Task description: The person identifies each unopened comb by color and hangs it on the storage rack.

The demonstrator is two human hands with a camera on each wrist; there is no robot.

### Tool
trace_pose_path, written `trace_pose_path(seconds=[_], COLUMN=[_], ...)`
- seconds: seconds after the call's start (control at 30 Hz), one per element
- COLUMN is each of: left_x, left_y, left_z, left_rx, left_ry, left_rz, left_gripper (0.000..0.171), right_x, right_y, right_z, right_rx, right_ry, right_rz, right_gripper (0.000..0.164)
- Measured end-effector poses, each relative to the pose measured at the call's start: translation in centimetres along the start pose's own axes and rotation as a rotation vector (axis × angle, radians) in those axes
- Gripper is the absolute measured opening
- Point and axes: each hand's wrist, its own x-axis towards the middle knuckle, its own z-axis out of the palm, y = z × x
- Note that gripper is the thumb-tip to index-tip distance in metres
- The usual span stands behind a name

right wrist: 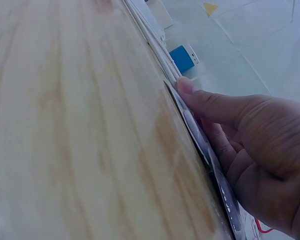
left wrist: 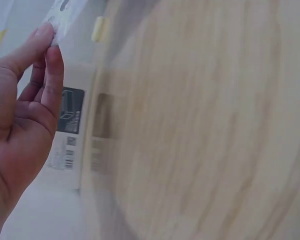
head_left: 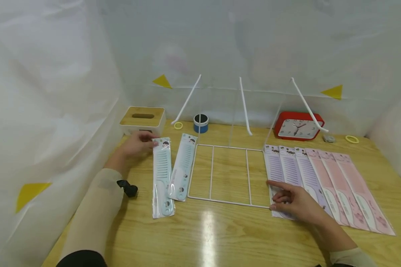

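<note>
The left hand [head_left: 137, 144] pinches the top of a pale-blue, plastic-wrapped comb [head_left: 162, 170], at nine o'clock of the white wire rack [head_left: 229, 202]; the right hand [head_left: 297, 202], thumb and forefinger apart, touches its four-o'clock corner.

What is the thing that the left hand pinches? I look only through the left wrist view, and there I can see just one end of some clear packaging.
Observer: In the head view, the left hand holds the far end of a light-blue comb in a clear pack.

Operator: Thank you, this is clear. And where is the right hand, please? My view does not show it.

Observer: It is at the near right corner of the white wire rack, with the tip of its thumb right by that corner.
</note>
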Motion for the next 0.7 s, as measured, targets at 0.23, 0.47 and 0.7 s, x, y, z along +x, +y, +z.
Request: trace_pose_path(seconds=[0.23, 0.47, 0.7], left_x=[-2.0, -4.6, -7.0], left_y=[3.4, 6.9, 10.2], left_z=[-1.7, -2.2, -1.6], left_rx=[-0.140, -0.219, -0.413], left_ry=[0.002, -0.048, -0.094], left_rz=[0.039, 0.209, 0.560], left_gripper=[0.035, 0.021, 0.021], right_x=[0.0, 0.1, 0.0], right_y=[0.1, 0.1, 0.3], right_z=[-0.2, -0.2, -0.1], right_rx=[0.004, 0.015, 0.026], right_ry=[0.001, -0.013, -0.013], right_rz=[-0.009, 0.008, 0.033], right_gripper=[0.072, 0.072, 0.073])
